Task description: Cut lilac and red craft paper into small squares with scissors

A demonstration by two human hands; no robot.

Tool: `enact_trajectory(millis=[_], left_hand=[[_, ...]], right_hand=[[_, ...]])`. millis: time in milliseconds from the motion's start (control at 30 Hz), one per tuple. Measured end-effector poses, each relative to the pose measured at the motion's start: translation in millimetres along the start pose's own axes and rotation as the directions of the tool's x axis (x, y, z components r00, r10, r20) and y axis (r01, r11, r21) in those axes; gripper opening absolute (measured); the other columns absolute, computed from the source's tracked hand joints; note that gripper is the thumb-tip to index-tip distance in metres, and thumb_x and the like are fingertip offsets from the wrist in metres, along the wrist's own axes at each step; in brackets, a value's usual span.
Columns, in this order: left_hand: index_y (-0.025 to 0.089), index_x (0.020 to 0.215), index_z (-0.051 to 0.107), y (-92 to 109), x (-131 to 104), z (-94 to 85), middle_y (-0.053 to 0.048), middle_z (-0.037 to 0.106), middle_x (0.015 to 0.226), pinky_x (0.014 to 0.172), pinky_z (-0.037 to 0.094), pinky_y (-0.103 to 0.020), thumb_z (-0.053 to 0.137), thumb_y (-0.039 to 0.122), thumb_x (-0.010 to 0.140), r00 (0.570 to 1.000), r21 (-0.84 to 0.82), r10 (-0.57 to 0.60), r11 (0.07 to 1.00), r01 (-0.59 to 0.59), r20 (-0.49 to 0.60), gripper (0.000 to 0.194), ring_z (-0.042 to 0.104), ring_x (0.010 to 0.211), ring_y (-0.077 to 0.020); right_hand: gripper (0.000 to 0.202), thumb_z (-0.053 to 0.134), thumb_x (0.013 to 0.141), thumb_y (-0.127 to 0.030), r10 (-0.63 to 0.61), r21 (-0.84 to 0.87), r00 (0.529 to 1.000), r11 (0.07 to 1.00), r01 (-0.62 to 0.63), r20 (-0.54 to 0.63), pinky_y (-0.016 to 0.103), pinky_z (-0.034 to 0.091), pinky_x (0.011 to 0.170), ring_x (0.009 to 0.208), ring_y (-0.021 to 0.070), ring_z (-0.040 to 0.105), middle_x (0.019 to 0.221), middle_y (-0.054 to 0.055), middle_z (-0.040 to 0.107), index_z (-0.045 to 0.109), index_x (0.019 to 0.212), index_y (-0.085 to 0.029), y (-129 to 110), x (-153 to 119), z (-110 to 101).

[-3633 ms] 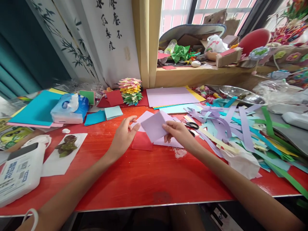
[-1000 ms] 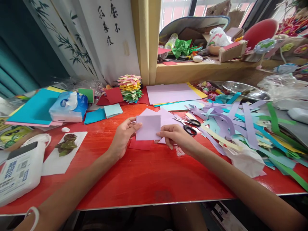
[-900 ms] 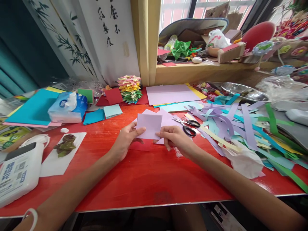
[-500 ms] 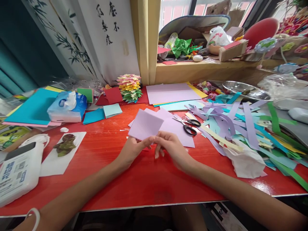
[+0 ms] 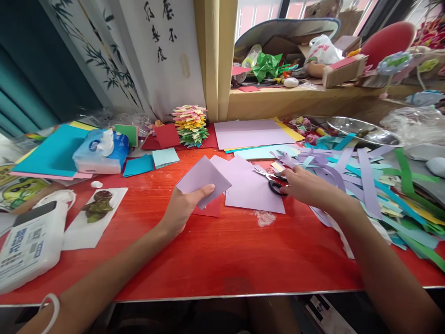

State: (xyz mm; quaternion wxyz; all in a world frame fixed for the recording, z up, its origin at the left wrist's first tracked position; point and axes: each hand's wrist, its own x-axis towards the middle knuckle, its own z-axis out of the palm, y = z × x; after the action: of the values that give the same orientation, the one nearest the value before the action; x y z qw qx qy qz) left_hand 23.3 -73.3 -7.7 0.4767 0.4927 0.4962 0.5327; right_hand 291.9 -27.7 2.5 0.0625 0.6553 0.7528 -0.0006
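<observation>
A lilac paper square (image 5: 203, 176) is pinched in my left hand (image 5: 181, 206), thumb across its front, above the red table (image 5: 208, 264). The black-handled scissors (image 5: 276, 187) lie partly on a larger lilac sheet (image 5: 253, 195), blades pointing left. My right hand (image 5: 301, 185) has its fingers closed around the scissors' handles, and the palm faces down. Under the held square, a small red paper (image 5: 210, 209) shows in part.
Paper strips (image 5: 365, 181) are heaped on the right, near a metal bowl (image 5: 365, 131). A tissue pack (image 5: 100, 153), blue squares (image 5: 138, 166) and a white box (image 5: 33, 246) stand left. A folded-paper stack (image 5: 190, 125) stands behind.
My right hand has left the lilac square and moved right to the scissors' handles. My left hand keeps the square, now tilted differently. The view has shifted slightly.
</observation>
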Motion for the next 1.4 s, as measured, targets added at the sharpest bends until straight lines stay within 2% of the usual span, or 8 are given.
enact_trajectory(millis=[233, 433, 500, 633, 700, 900, 1067, 1400], left_hand=[[0.017, 0.082, 0.064, 5, 0, -0.7, -0.002, 0.063, 0.082, 0.064, 0.045, -0.026, 0.068, 0.03, 0.066, 1.0, 0.019, 0.019, 1.0, -0.019, -0.015, 0.02, 0.056, 0.079, -0.0169], [0.018, 0.079, 0.064, 9, 3, -3.5, -0.002, 0.064, 0.083, 0.064, 0.044, -0.025, 0.069, 0.029, 0.065, 0.996, -0.03, 0.067, 0.997, -0.069, -0.067, 0.019, 0.057, 0.08, -0.0169], [0.017, 0.079, 0.063, 9, 5, -4.4, -0.001, 0.064, 0.082, 0.062, 0.044, -0.024, 0.069, 0.029, 0.065, 0.992, -0.045, 0.08, 0.995, -0.085, -0.101, 0.019, 0.057, 0.079, -0.0165], [0.018, 0.083, 0.063, 8, 5, -4.5, -0.001, 0.063, 0.084, 0.058, 0.044, -0.024, 0.069, 0.031, 0.064, 0.983, -0.09, 0.094, 0.99, -0.11, -0.16, 0.024, 0.057, 0.079, -0.0167], [0.018, 0.086, 0.063, 7, 4, -4.1, -0.002, 0.062, 0.086, 0.055, 0.044, -0.023, 0.069, 0.031, 0.064, 0.979, -0.119, 0.102, 0.985, -0.124, -0.174, 0.026, 0.057, 0.08, -0.0171], [0.021, 0.092, 0.062, 9, -1, -2.2, -0.003, 0.059, 0.088, 0.046, 0.044, -0.02, 0.068, 0.03, 0.066, 0.962, -0.163, 0.136, 0.971, -0.177, -0.236, 0.028, 0.057, 0.083, -0.0184], [0.022, 0.086, 0.063, 8, -5, 1.6, -0.001, 0.062, 0.087, 0.054, 0.046, -0.021, 0.069, 0.031, 0.065, 0.954, -0.13, 0.114, 0.979, -0.155, -0.276, 0.023, 0.056, 0.085, -0.0173], [0.018, 0.069, 0.061, 3, -13, 9.5, 0.0, 0.061, 0.072, 0.063, 0.047, -0.025, 0.069, 0.034, 0.065, 0.968, -0.068, 0.094, 0.991, -0.112, -0.233, 0.018, 0.057, 0.074, -0.0155]], right_hand=[[0.015, 0.049, 0.075, -0.026, 0.029, 0.016, 1.0, 0.999, -0.03, 0.008, 0.031, 0.033, 0.052, 0.077, 0.0258, 0.056, 0.084, 0.011, 0.062, 0.058, 0.083, -0.017, 1, 10, 2], [0.017, 0.056, 0.069, -0.035, 0.101, 0.406, 0.987, 0.913, -0.041, -0.128, 0.03, 0.032, 0.05, 0.068, 0.022, 0.054, 0.077, 0.007, 0.062, 0.058, 0.076, -0.02, -4, 6, -17], [0.016, 0.057, 0.07, -0.032, 0.087, 0.662, 0.986, 0.749, 0.029, -0.141, 0.029, 0.034, 0.051, 0.067, 0.0182, 0.053, 0.08, 0.006, 0.062, 0.056, 0.081, -0.02, -11, 2, -23], [0.02, 0.06, 0.07, -0.03, -0.151, 0.976, 0.986, 0.197, 0.097, -0.067, 0.023, 0.027, 0.043, 0.051, 0.0082, 0.041, 0.078, 0.002, 0.057, 0.048, 0.083, -0.02, -44, -12, -25], [0.022, 0.062, 0.069, -0.034, -0.289, 0.993, 0.957, 0.098, 0.066, -0.036, 0.022, 0.025, 0.042, 0.05, 0.0069, 0.038, 0.075, 0.001, 0.054, 0.048, 0.081, -0.02, -64, -19, -18], [0.035, 0.056, 0.075, -0.052, -0.468, 0.986, 0.883, 0.155, 0.058, 0.022, 0.023, 0.023, 0.046, 0.052, 0.0081, 0.035, 0.06, -0.004, 0.041, 0.05, 0.074, -0.018, -97, -32, 4], [0.041, 0.054, 0.073, -0.059, -0.457, 0.971, 0.889, 0.216, 0.097, 0.013, 0.023, 0.022, 0.047, 0.052, 0.0088, 0.033, 0.058, -0.005, 0.039, 0.047, 0.07, -0.019, -99, -35, 2], [0.044, 0.051, 0.073, -0.062, -0.402, 0.973, 0.914, 0.19, 0.132, -0.045, 0.024, 0.024, 0.048, 0.053, 0.0091, 0.032, 0.061, -0.004, 0.039, 0.045, 0.07, -0.019, -102, -39, -3]])
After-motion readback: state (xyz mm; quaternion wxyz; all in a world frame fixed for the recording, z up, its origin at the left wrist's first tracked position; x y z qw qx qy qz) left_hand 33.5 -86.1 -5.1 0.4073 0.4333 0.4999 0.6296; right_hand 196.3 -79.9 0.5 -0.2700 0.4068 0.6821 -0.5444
